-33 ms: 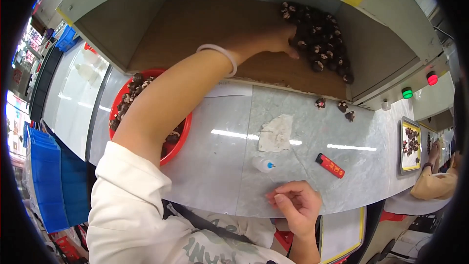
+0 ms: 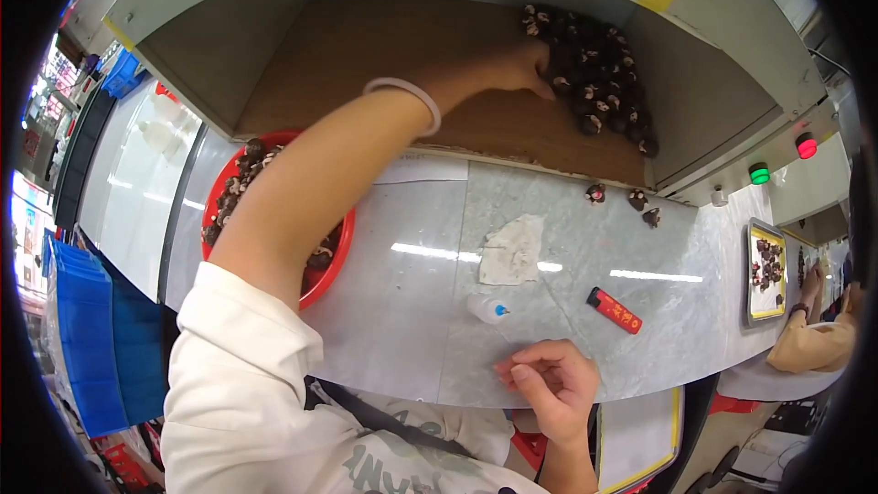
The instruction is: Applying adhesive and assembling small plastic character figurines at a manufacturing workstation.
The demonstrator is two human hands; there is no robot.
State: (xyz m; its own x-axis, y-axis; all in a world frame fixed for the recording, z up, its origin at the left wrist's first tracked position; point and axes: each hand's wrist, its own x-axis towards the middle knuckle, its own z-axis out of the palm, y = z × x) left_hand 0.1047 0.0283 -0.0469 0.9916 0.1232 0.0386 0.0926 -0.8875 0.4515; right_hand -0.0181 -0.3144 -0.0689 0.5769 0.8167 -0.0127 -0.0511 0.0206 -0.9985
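My left hand (image 2: pixel 528 69) reaches deep into an open-fronted grey cabinet (image 2: pixel 265 50), at the left edge of a pile of small dark brown rounded pieces with pinkish parts (image 2: pixel 599 82). Its fingertips are in shadow against the pile, so whether they grip a piece is hidden. At the table's front edge, my right hand (image 2: pixel 560 382) is closed, thumb and curled fingers drawn together; what they may hold is too small to make out. Nearest it are a small clear bottle with a blue tip (image 2: pixel 489 309) and a red lighter with a black end (image 2: pixel 615 310).
Under my left forearm stands a red basin (image 2: pixel 340 261) of similar dark pieces. A crumpled whitish cloth or paper (image 2: pixel 512 252) lies mid-table. Several loose pieces (image 2: pixel 637 200) sit before the cabinet. At right are a tray of pieces (image 2: pixel 766 274) and another person's arm (image 2: pixel 809 343).
My left hand has shifted slightly, its thumb drawing in toward the pile's edge. The right hand keeps its pose. The whole view has moved a little.
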